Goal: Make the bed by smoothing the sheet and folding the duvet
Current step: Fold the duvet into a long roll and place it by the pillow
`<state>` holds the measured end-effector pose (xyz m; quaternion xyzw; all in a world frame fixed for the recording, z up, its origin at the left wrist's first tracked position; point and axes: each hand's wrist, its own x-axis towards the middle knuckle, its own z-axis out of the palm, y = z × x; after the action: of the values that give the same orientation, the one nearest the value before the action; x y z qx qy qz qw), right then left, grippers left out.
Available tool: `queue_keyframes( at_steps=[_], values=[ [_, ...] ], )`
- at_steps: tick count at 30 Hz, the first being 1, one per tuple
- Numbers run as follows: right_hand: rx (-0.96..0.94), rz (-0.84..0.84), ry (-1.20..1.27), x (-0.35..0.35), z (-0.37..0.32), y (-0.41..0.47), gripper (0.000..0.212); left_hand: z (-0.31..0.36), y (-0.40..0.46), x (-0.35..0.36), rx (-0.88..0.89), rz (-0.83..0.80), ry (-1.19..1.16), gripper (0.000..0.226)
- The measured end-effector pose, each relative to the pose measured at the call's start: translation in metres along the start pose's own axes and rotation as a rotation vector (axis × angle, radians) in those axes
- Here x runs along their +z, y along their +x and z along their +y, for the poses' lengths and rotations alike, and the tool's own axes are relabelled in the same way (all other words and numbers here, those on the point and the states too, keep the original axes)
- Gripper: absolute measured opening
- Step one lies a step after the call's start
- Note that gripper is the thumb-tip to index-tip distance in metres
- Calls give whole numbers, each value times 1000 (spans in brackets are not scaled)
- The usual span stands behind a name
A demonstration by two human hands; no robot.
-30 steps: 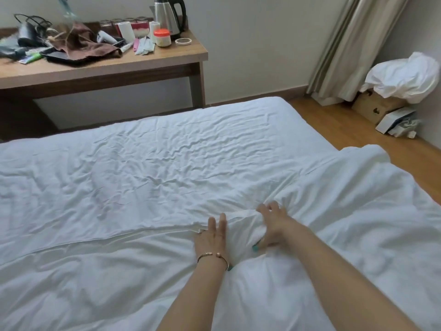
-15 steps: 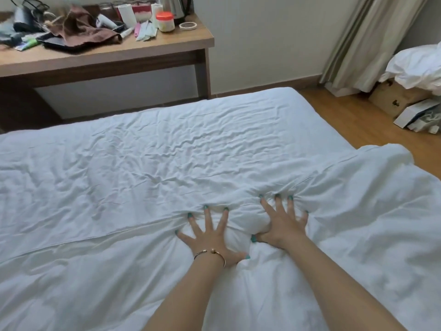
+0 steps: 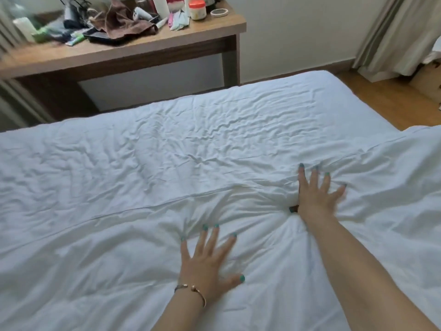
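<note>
Teal nails, gold bangle (image 3: 196,290)

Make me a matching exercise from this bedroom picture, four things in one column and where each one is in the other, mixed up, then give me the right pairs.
Things:
1. left hand
2. right hand
3. brown cloth
4. curtain

Places:
A. hanging in the far right corner of the room
B. pressed flat on the duvet, bracelet on its wrist
C. heaped on the wooden desk
D. spread on the duvet's far edge, next to the wrinkled sheet

Pairs: 1-B, 2-D, 3-C, 4-A
</note>
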<state>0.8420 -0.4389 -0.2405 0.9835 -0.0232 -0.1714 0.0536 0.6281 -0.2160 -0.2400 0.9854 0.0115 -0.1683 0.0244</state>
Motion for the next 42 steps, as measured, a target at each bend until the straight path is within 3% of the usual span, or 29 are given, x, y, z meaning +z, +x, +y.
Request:
queue_keyframes(
  at_steps=[1, 3, 7, 12, 16, 18, 21, 24, 26, 30, 34, 37, 39, 42],
  values=[
    [-13, 52, 16, -2, -12, -18, 103, -10, -19, 6, -58, 47, 1, 81],
    [-121, 85, 71, 4, -41, -69, 88, -20, -50, 11, -174, -8, -108, 82],
    [-234, 25, 211, 45, -95, -200, 66, -39, -102, 22, -164, -33, -176, 72],
    [-327, -237, 174, 57, -175, -316, 66, -106, -178, 20, -128, -114, -177, 60],
    [-377, -411, 165, 44, -254, -356, 70, -200, -235, 32, -156, 33, 14, 66],
    [-408, -460, 169, 35, -298, -374, 72, -251, -266, 30, -324, 97, -63, 62],
    [-457, -408, 128, 27, -365, -402, 74, -340, -314, 43, -557, 66, -98, 61],
    [-670, -218, 48, 21, -432, -426, 78, -412, -350, 58, -668, 110, -161, 67],
    [-796, -173, 123, 17, -479, -437, 78, -442, -365, 70, -652, 175, -179, 77],
    [-855, -110, 124, 14, -561, -449, 88, -481, -382, 79, -618, 420, -244, 86],
    [-920, -168, 85, 14, -601, -435, 97, -544, -384, 88, -545, 759, -99, 56],
    [-792, -253, 198, 12, -608, -423, 85, -578, -371, 85, -420, 911, -37, 43],
    [-721, -240, 134, 16, -610, -423, 72, -589, -361, 75, -479, 889, -99, 57],
    [-701, -176, 119, 26, -610, -434, 60, -593, -356, 55, -788, 552, -253, 88]
  ],
)
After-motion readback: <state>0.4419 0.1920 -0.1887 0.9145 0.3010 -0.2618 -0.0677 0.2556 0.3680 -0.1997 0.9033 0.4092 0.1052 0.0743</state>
